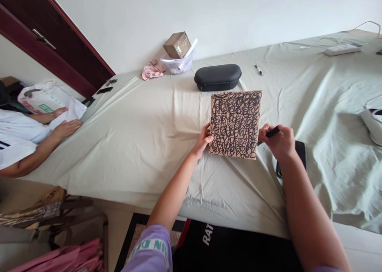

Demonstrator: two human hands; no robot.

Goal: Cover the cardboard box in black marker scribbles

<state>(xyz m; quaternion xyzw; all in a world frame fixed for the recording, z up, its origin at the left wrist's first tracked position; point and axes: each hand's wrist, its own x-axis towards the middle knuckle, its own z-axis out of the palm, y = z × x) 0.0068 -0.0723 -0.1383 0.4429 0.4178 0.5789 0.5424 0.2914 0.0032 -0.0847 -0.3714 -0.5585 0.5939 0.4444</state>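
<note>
A square piece of brown cardboard (234,125), covered in black looping scribbles, is tilted up toward me over the cloth. My left hand (203,141) grips its left edge, thumb on the front face and fingers behind. At the right edge is my right hand (279,138), closed round a black marker pen (272,132). Whether the right fingers also touch the cardboard I cannot tell. Partly behind my right wrist lies a flat black device (301,154), perhaps a phone. Just beyond the cardboard sits a black zipped hard case (217,77).
A pale green cloth (134,144) covers the table. Against the wall are a small taped box (177,45) on a plastic bag and a pink cloth (153,69). A pen (258,69) and a white power strip (343,49) lie farther right. Another person's hands (70,127) hold white paper at left.
</note>
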